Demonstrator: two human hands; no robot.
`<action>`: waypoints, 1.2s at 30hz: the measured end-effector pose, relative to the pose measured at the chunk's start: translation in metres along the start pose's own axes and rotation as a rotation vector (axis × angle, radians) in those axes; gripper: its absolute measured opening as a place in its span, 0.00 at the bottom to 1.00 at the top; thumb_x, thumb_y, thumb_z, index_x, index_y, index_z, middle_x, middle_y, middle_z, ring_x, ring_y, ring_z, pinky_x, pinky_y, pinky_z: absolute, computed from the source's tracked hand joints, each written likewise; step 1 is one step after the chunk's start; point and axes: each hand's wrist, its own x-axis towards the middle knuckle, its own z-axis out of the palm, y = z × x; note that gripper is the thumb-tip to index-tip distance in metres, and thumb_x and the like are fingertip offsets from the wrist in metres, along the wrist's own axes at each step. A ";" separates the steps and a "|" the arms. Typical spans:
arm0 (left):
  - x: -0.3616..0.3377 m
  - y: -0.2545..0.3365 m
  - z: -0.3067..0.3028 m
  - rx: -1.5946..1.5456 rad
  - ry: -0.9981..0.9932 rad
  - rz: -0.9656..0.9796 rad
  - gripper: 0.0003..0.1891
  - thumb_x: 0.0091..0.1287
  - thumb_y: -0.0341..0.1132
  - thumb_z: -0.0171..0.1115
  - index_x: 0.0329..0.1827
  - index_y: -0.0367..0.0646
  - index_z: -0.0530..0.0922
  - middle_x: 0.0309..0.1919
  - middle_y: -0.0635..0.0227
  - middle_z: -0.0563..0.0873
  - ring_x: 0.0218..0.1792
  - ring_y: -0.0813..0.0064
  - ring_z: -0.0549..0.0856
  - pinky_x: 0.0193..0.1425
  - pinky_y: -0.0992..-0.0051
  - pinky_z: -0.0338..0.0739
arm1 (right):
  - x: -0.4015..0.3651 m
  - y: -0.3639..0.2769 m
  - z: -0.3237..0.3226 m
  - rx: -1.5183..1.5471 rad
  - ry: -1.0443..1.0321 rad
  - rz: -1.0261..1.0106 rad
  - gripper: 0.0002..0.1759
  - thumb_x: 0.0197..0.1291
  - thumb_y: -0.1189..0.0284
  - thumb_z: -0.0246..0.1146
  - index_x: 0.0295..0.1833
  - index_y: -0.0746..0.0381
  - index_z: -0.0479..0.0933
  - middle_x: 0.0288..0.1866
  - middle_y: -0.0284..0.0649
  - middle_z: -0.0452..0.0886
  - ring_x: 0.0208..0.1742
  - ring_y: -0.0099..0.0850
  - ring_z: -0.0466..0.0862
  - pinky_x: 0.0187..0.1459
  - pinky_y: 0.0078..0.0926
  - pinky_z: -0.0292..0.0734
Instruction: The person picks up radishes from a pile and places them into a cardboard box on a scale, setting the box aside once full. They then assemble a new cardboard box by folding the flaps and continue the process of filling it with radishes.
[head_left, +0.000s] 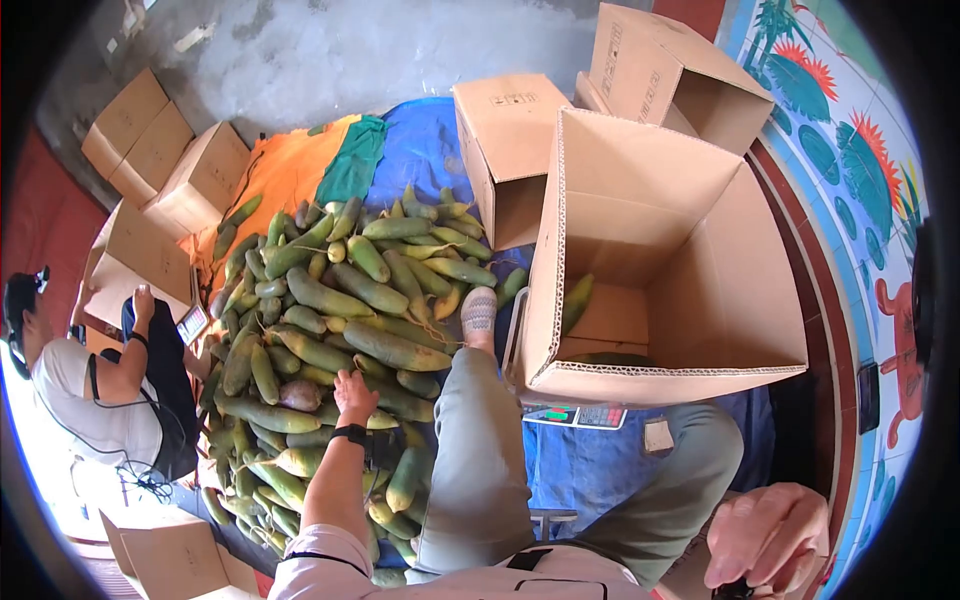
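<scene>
My left hand (pixel 355 397) reaches down onto a large pile of long green radishes (pixel 300 350), its fingers spread over them beside a round purplish one (pixel 300 396). Nothing shows lifted in it. At the lower right my right hand (pixel 770 535) is raised near my knee with its fingers curled; whether it holds anything I cannot make out. An open cardboard box (pixel 690 280) stands right of the pile, with a green radish (pixel 576 303) inside against its left wall and another low at the near side. Under its near edge shows a scale with a keypad (pixel 597 417).
More cardboard boxes stand behind the open one (pixel 512 105), at the back left (pixel 200 180) and lower left (pixel 175 560). Another person (pixel 100 400) sits at the left beside a box (pixel 140 260) and a second scale (pixel 193 323). My foot (pixel 479 312) rests at the pile's right edge.
</scene>
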 end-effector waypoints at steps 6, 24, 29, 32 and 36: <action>0.003 -0.003 0.010 -0.135 -0.060 -0.043 0.36 0.48 0.39 0.75 0.58 0.42 0.63 0.56 0.51 0.70 0.60 0.53 0.72 0.62 0.62 0.72 | -0.004 0.007 0.000 -0.042 0.085 -0.037 0.13 0.57 0.68 0.69 0.33 0.69 0.79 0.33 0.54 0.83 0.27 0.42 0.84 0.32 0.34 0.77; 0.003 -0.014 0.010 0.003 -0.064 0.098 0.39 0.43 0.40 0.75 0.60 0.45 0.67 0.55 0.52 0.70 0.57 0.53 0.73 0.61 0.63 0.72 | 0.004 0.038 0.025 0.195 -0.121 -0.911 0.11 0.62 0.66 0.63 0.36 0.64 0.80 0.41 0.51 0.84 0.39 0.40 0.84 0.36 0.31 0.75; 0.008 -0.019 0.025 -0.293 -0.137 0.096 0.40 0.42 0.38 0.77 0.58 0.46 0.62 0.54 0.52 0.74 0.57 0.53 0.76 0.58 0.62 0.74 | 0.003 0.033 0.023 0.268 -0.178 -0.794 0.12 0.64 0.65 0.61 0.37 0.63 0.79 0.43 0.50 0.83 0.42 0.40 0.84 0.36 0.31 0.75; 0.001 -0.017 0.022 -0.235 -0.121 0.104 0.41 0.43 0.38 0.77 0.58 0.46 0.60 0.54 0.52 0.75 0.55 0.53 0.78 0.57 0.62 0.75 | 0.003 0.029 0.022 0.325 -0.220 -0.718 0.13 0.65 0.64 0.60 0.38 0.63 0.79 0.45 0.50 0.83 0.43 0.40 0.84 0.37 0.32 0.75; -0.007 -0.012 0.013 -0.187 -0.102 0.162 0.39 0.43 0.41 0.77 0.58 0.45 0.65 0.53 0.53 0.75 0.56 0.55 0.77 0.58 0.64 0.75 | -0.006 0.014 0.021 0.347 -0.258 -0.620 0.13 0.66 0.63 0.59 0.39 0.63 0.78 0.47 0.50 0.83 0.46 0.40 0.83 0.38 0.32 0.74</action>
